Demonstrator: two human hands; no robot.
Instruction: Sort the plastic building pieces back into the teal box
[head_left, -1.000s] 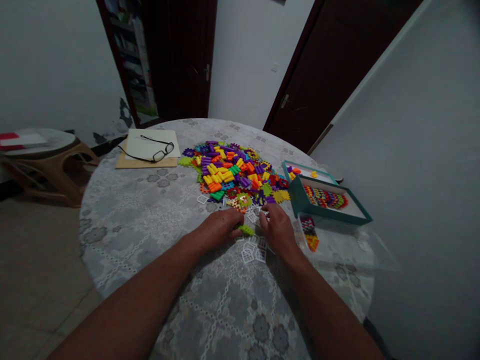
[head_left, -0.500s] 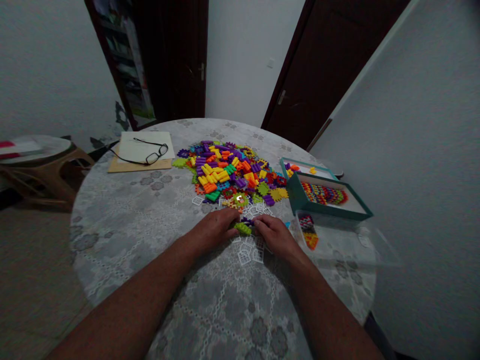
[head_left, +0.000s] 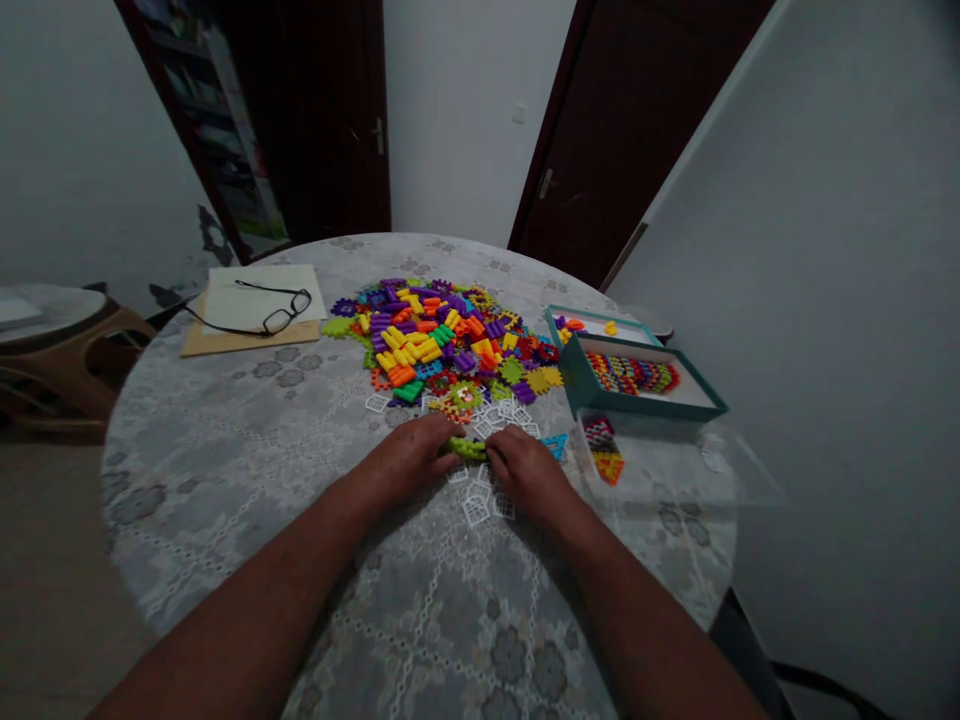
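Observation:
Low over the tablecloth, my left hand (head_left: 412, 455) pinches a lime-green toy gear (head_left: 468, 449) by its left end. The fingers of my right hand (head_left: 529, 472) are closed at its right end, and whatever else they cover is hidden. White lattice window pieces (head_left: 477, 512) lie flat below and around both hands. Just beyond the fingers spreads a pile of toy gears and tube connectors (head_left: 420, 345) in yellow, purple, orange, green and red. A blue triangular piece (head_left: 555, 445) rests to the right of my right hand.
At the right stands a teal box (head_left: 637, 402) holding rows of colourful pieces, its lid (head_left: 630, 330) behind it. A clear plastic container (head_left: 660, 488) with small pieces sits in front. Glasses (head_left: 277, 320) rest on paper (head_left: 262, 285) at the left of the round table (head_left: 172, 440).
My right hand reached among the white pieces, then brought a purple piece against the green gear; the purple is now hidden. The blue triangle has come into view. The camera has turned slightly right.

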